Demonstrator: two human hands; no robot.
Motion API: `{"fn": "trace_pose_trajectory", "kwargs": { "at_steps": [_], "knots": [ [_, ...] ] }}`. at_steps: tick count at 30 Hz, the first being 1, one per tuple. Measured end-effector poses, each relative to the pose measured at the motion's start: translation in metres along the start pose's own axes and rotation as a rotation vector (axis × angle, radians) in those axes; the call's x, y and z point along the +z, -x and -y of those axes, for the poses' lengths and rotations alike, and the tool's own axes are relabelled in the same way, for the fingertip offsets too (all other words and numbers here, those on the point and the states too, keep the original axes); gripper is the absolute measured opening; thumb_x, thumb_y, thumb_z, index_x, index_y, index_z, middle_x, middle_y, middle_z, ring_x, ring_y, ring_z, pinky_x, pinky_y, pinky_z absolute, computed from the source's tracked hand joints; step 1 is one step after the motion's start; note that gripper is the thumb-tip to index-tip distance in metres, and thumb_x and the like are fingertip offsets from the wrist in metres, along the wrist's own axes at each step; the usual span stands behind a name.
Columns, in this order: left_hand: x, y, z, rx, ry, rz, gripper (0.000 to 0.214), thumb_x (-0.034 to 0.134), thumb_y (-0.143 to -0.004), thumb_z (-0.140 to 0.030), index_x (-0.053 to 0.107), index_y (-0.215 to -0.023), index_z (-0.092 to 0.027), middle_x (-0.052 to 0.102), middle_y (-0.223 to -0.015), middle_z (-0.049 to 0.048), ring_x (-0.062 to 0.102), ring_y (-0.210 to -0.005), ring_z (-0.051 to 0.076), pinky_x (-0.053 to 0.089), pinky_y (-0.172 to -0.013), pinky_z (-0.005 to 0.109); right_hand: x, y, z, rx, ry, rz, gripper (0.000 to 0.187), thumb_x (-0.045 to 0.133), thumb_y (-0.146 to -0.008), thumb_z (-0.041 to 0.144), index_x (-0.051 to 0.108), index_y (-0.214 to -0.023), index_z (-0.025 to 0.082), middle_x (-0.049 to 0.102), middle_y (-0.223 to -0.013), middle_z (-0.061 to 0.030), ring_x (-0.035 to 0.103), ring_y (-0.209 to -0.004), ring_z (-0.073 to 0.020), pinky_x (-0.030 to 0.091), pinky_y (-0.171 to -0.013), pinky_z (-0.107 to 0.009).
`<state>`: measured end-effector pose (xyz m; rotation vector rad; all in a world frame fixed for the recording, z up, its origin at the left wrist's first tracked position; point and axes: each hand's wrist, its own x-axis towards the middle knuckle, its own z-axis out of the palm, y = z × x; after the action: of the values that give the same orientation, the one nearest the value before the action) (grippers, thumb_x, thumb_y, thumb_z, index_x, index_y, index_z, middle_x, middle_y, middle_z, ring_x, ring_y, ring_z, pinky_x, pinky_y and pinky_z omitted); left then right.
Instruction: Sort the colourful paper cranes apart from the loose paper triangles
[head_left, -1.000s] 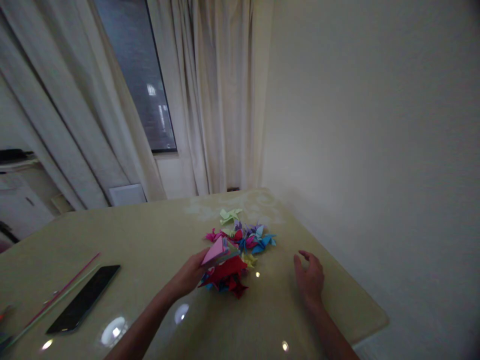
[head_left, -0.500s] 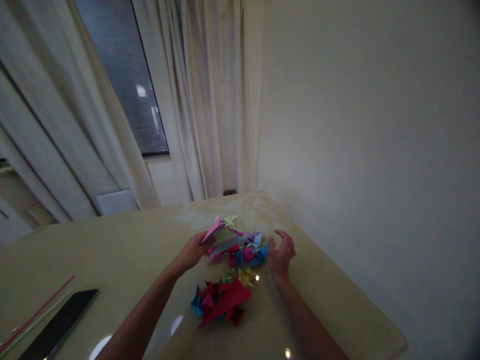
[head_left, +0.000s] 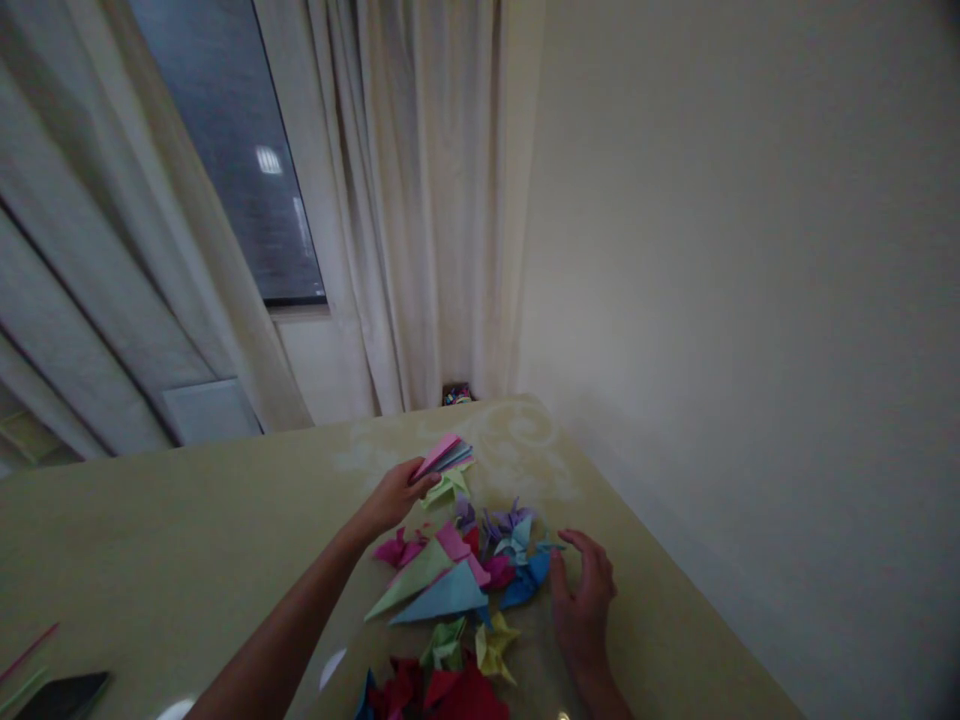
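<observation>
Left hand (head_left: 396, 494): closed on folded papers (head_left: 445, 456) — pink uppermost
Right hand (head_left: 585, 597): loosely curved, half-open — close beside blue origami (head_left: 527, 581)

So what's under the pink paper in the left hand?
Bluish paper layers peek out beneath the pink paper. A pale green piece shows lower in the picture; whether they touch, I can't tell. The left hand hides the layers' near end.

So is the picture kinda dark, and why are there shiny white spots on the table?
In the head view, the light looks dim and greyish; in that view, the white spots near the bottom edge of the table look like glare from lights; also there, a bright patch shows on the dark window, and the paper pieces look slightly soft.
</observation>
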<state>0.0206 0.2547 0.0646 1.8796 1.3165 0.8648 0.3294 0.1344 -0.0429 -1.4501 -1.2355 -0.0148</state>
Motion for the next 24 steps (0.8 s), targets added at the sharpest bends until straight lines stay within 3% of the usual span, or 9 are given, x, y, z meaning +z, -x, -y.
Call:
{"fn": "trace_pose_trajectory", "kwargs": {
  "at_steps": [3, 6, 13, 18, 24],
  "knots": [
    [0.004, -0.004, -0.002, 0.01, -0.013, -0.038, 0.051, 0.044, -0.094, -0.066, 0.056, -0.069, -0.023, 0.058, -0.063, -0.0004, 0.054, -0.066, 0.019, 0.043, -0.068, 0.03, 0.002, -0.002, 0.003, -0.006, -0.009, 0.006, 0.035, 0.055, -0.101, 0.052, 0.069, -0.108, 0.021, 0.073, -0.107, -0.0134, 0.066, -0.105, -0.0335, 0.045, -0.097, -0.046],
    [0.004, 0.003, 0.0, 0.014, -0.024, -0.074, 0.044, 0.048, -0.093, -0.062, 0.054, -0.07, -0.024, 0.059, -0.067, 0.0002, 0.055, -0.069, 0.02, 0.044, -0.069, 0.031, 0.002, -0.004, 0.01, -0.025, -0.024, 0.006, 0.032, 0.055, -0.101, 0.049, 0.069, -0.109, 0.02, 0.072, -0.108, -0.0129, 0.065, -0.106, -0.0331, 0.044, -0.098, -0.046],
    [0.015, 0.044, 0.003, -0.024, -0.006, -0.157, 0.041, 0.04, -0.096, -0.061, 0.053, -0.082, -0.024, 0.056, -0.069, -0.0018, 0.053, -0.062, 0.018, 0.044, -0.062, 0.03, 0.003, -0.009, 0.017, -0.024, -0.039, 0.008, 0.034, 0.052, -0.099, 0.047, 0.068, -0.109, 0.019, 0.071, -0.11, -0.0132, 0.062, -0.107, -0.0326, 0.041, -0.098, -0.045],
    [0.023, 0.068, -0.004, -0.049, -0.022, -0.237, 0.033, 0.043, -0.099, -0.054, 0.051, -0.087, -0.024, 0.058, -0.076, -0.001, 0.056, -0.073, 0.019, 0.047, -0.071, 0.032, 0.01, -0.009, 0.014, -0.023, 0.035, 0.02, 0.036, 0.049, -0.096, 0.047, 0.069, -0.109, 0.019, 0.071, -0.112, -0.0138, 0.061, -0.108, -0.0326, 0.039, -0.094, -0.043],
    [0.023, 0.091, -0.012, -0.067, 0.007, -0.223, 0.034, 0.052, -0.093, -0.052, 0.055, -0.105, -0.021, 0.065, -0.088, 0.0031, 0.062, -0.083, 0.023, 0.049, -0.078, 0.036, 0.013, -0.008, 0.01, -0.005, 0.093, 0.014, 0.038, 0.048, -0.094, 0.045, 0.07, -0.11, 0.019, 0.07, -0.112, -0.0146, 0.06, -0.107, -0.032, 0.038, -0.091, -0.041]
  ]
}}
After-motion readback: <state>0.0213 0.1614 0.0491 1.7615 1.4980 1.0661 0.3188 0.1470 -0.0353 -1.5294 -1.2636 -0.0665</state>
